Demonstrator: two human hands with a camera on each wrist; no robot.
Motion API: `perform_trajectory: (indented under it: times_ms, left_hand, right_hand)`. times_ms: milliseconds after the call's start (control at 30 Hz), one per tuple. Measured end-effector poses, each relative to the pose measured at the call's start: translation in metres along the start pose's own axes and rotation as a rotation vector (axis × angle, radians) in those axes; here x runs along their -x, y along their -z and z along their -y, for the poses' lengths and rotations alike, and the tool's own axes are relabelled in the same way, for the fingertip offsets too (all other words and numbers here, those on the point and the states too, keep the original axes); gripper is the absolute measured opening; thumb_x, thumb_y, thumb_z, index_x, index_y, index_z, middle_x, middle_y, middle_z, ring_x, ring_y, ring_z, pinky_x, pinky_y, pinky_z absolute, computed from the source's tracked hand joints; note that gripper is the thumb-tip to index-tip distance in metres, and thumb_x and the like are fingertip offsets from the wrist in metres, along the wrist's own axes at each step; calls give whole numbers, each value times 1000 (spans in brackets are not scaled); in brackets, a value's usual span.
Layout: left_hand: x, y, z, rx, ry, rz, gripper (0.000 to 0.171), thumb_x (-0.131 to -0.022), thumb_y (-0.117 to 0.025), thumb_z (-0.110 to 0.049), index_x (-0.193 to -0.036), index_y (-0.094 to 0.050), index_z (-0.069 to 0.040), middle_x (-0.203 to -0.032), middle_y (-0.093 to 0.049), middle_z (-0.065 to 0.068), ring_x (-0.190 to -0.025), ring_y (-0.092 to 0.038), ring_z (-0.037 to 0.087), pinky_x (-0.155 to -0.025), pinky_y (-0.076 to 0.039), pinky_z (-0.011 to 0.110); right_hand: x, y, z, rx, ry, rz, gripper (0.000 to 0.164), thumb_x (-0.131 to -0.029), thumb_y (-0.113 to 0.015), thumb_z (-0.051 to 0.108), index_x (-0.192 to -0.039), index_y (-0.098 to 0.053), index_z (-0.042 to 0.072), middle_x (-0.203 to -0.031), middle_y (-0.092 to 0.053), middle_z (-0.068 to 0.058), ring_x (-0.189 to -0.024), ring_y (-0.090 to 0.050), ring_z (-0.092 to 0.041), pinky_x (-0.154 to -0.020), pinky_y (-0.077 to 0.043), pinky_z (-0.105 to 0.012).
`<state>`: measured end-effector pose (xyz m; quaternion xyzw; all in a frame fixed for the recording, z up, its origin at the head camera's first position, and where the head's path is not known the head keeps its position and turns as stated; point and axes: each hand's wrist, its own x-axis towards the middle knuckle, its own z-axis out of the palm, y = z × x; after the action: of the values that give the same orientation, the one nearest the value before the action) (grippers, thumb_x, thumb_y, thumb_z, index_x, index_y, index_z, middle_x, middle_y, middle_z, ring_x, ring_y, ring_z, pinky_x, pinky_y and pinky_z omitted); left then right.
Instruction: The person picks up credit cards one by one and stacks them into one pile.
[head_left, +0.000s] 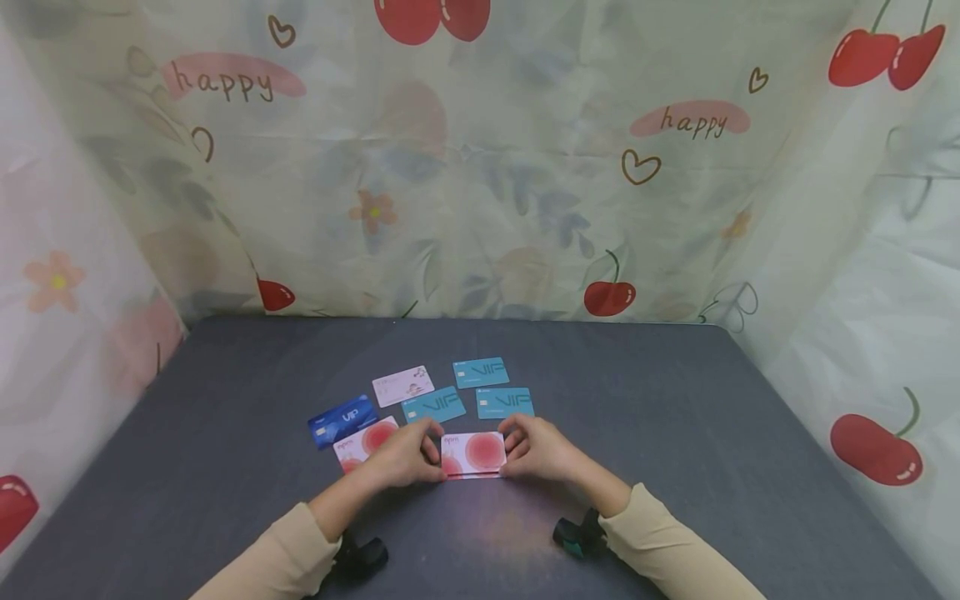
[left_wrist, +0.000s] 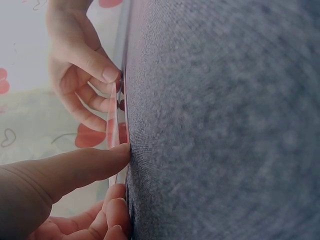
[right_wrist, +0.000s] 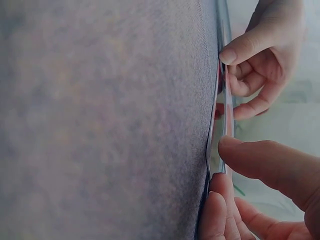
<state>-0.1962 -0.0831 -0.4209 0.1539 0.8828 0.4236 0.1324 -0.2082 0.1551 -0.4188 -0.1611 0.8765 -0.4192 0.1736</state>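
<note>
A pink card with a red circle point(head_left: 472, 451) is between my hands in the head view, and a thin edge of a second card shows just below it. My left hand point(head_left: 408, 454) pinches its left end, thumb at the near corner. At the right end my right hand point(head_left: 543, 450) pinches it likewise. In the right wrist view the upper card point(right_wrist: 229, 117) stands slightly apart from a lower card point(right_wrist: 211, 142) lying close over the table. Partly hidden by my left hand is another pink card point(head_left: 365, 442).
Farther back lie three light blue VIP cards point(head_left: 481, 372), a pale pink card point(head_left: 402, 386) and a dark blue VIP card point(head_left: 342, 422). The dark grey table point(head_left: 637, 392) meets a printed curtain point(head_left: 480, 250) at its back edge.
</note>
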Motion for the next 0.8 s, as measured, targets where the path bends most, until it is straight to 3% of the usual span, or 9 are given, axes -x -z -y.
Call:
perform_trajectory:
  times_ms: [800]
  left_hand:
    - [0,-1,0,-43,3,1,47,-69,-79,-9,-108,-55,1,-75,-56,4,-64,-49,13,-58,-42,22]
  right_hand:
    - [-1,-3,2,42,-5,-4,50,-70,-78,6,-111,-53,-2,-91,-58,-11,-75,-60,-12,-68,-54,-27]
